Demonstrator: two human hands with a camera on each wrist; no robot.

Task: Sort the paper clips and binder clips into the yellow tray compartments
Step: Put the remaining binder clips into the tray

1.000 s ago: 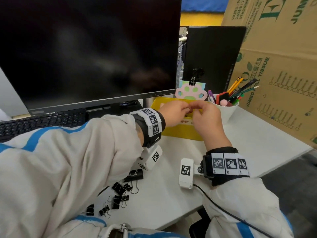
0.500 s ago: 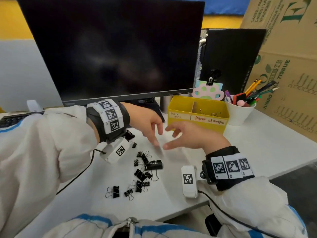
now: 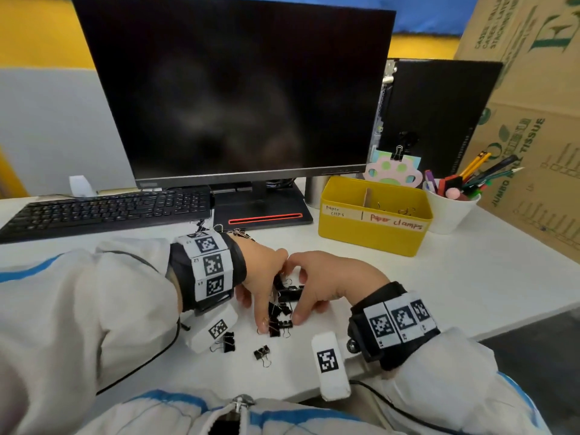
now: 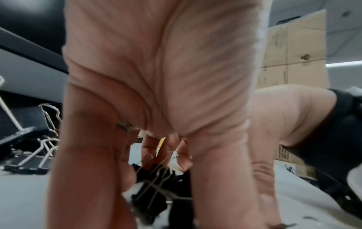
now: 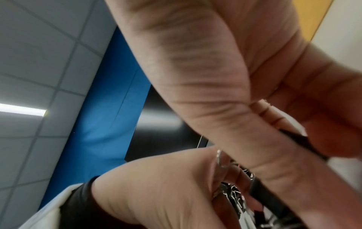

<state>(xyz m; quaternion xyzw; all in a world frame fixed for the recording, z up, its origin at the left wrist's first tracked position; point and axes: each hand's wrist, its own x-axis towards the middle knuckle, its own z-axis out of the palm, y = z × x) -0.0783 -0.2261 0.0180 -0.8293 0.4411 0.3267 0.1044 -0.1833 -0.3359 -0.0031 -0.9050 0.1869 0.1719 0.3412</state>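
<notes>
Both hands, left hand [image 3: 262, 277] and right hand [image 3: 326, 282], are cupped round the pile of binder clips [image 3: 282, 304] on the desk [image 3: 455, 287], fingers curled in to scoop a bunch, probably for the yellow tray [image 3: 373, 233] just behind

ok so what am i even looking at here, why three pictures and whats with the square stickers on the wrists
A person sorts clips at a desk, no robot. One picture comes from a head camera; the other two from cameras strapped to each wrist, looking along the fingers, hence the blurry skin. The patterned squares sit on the wristbands and cameras; their purpose isn't shown. The left hand and right hand are cupped around a pile of black binder clips on the white desk. Two more clips lie nearer the person. Behind stands the yellow tray, labelled per compartment.
</notes>
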